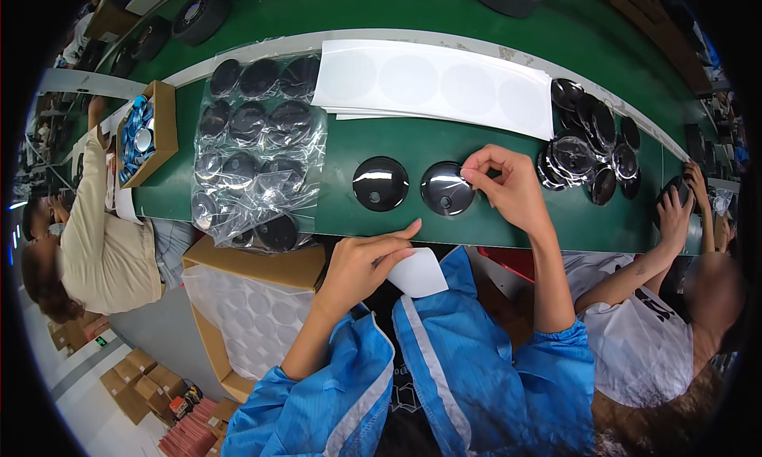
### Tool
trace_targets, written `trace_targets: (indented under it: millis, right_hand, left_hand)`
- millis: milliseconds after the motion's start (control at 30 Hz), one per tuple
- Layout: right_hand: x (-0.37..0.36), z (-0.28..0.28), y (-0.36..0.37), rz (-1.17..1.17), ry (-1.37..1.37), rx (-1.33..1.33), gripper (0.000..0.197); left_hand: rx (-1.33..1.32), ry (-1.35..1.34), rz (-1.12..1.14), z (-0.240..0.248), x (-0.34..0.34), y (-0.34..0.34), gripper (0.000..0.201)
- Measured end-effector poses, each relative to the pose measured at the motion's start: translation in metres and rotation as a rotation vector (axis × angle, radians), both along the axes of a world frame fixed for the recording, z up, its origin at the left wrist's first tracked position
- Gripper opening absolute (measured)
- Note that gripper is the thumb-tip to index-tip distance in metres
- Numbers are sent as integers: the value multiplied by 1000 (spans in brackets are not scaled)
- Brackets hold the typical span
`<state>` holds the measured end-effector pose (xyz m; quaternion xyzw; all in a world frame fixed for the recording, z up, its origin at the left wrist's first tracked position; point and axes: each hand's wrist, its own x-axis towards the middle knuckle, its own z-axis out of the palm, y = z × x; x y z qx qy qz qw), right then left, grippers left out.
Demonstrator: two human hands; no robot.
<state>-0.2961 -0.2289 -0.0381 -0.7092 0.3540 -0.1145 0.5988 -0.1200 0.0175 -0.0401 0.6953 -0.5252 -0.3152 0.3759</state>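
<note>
Two glossy black discs lie side by side on the green bench: the left disc (380, 183) and the right disc (446, 189). My right hand (508, 189) pinches a thin clear film at the right disc's upper right edge. My left hand (361, 265) rests at the bench's near edge and holds a white backing sheet (418, 273) against it. A stack of white sheets with round cut-outs (432, 84) lies behind the discs.
A clear plastic tray of black discs (258, 151) sits at the left, and a loose pile of discs (587, 147) at the right. A cardboard box of blue parts (147, 132) stands far left. Other people work on both sides. A carton of white liners (254, 314) stands below the bench.
</note>
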Motion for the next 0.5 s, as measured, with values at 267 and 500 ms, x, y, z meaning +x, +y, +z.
trace_targets:
  millis: [267, 500]
  right_hand:
    - [3, 3, 2, 28, 5, -181, 11]
    - [-4, 57, 60, -17, -71, -923, 35]
  left_hand:
    - [4, 16, 4, -2, -1, 0, 13]
    - [6, 131, 61, 3, 0, 2, 13]
